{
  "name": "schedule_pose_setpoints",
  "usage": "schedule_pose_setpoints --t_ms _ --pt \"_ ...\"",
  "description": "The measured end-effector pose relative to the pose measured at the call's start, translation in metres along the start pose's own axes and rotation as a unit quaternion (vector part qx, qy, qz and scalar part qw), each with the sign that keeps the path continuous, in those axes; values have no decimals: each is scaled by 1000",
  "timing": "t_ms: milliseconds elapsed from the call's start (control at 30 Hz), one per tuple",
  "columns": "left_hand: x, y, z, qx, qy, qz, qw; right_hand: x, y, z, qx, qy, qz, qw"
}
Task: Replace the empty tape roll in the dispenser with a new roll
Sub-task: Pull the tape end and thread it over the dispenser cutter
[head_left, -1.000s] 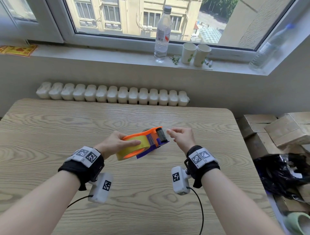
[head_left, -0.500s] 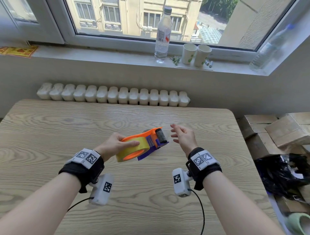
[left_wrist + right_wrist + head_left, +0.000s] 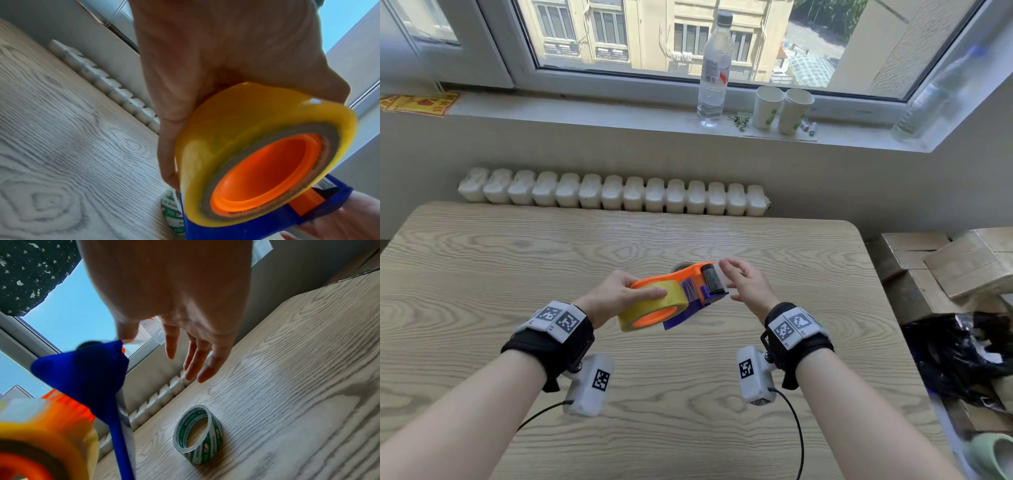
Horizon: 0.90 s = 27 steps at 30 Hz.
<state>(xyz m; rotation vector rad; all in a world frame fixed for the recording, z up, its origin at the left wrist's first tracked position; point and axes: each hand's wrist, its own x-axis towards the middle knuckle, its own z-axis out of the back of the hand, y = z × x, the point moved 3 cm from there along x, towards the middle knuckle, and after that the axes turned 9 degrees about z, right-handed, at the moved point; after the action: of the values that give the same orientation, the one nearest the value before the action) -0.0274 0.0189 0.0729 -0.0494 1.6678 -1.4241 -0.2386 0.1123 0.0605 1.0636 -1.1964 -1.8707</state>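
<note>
Above the middle of the wooden table (image 3: pixel 517 260), the left hand (image 3: pixel 610 297) is holding the dispenser (image 3: pixel 697 284) up off the surface, fingers and thumb wrapped round the yellow tape roll (image 3: pixel 654 308) sitting on its orange hub. The right hand (image 3: pixel 748 287) is hovering just beside the dispenser's front end, fingers spread and nearly straight, gripping nothing; whether a fingertip is touching the clear tape there, I cannot tell. The empty roll (image 3: pixel 197 434), a thin white and green ring, is lying tilted on the table, below and just beyond the dispenser. Along the windowsill a water bottle (image 3: pixel 714 65) and two paper cups (image 3: pixel 780 109) are standing.
</note>
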Motion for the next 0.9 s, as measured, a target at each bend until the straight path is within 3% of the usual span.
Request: schedule_pose_setpoints --t_ms 167,333,467,633,767,900 --pt "2 3 1 22 -4 2 1000 -2 -1 0 -13 39 -4 999" --pt "-1 1 -4 34 7 0 999 0 -9 3 -48 23 9 999" --pt "-1 0 -5 47 3 8 999 -3 -8 2 0 43 -19 999" --pt "-2 2 -5 31 7 7 999 -5 -11 2 -62 71 9 996" --pt "-1 7 -2 25 3 5 1000 -14 -4 4 34 79 -65 994" --pt "0 7 1 2 -10 -7 1000 -23 -11 -2 74 164 -90 980"
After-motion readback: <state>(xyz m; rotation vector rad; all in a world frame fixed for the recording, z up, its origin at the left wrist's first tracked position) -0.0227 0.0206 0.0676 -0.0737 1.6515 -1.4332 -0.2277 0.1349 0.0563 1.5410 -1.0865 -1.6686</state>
